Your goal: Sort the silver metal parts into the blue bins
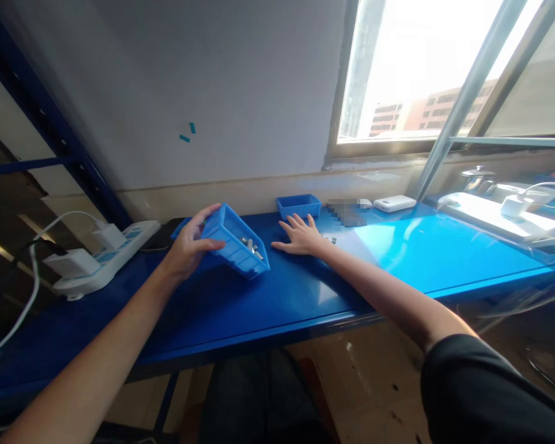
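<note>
My left hand (pixel 189 245) grips the rim of a blue plastic bin (pixel 235 242) and holds it tipped toward the right, its lower corner on the blue table (pixel 277 296). Small metal parts (pixel 251 245) lie inside the tilted bin near its low side. My right hand (pixel 300 235) rests flat on the table just right of the bin, fingers spread, holding nothing. A few small metal parts (pixel 332 240) lie on the table beside that hand's wrist.
A second, smaller blue bin (pixel 298 205) stands at the wall behind my right hand. A white power strip (pixel 106 256) with plugged chargers and cables lies at the left. White devices (pixel 394 203) sit by the window; a metal pot (pixel 478 179) is at far right.
</note>
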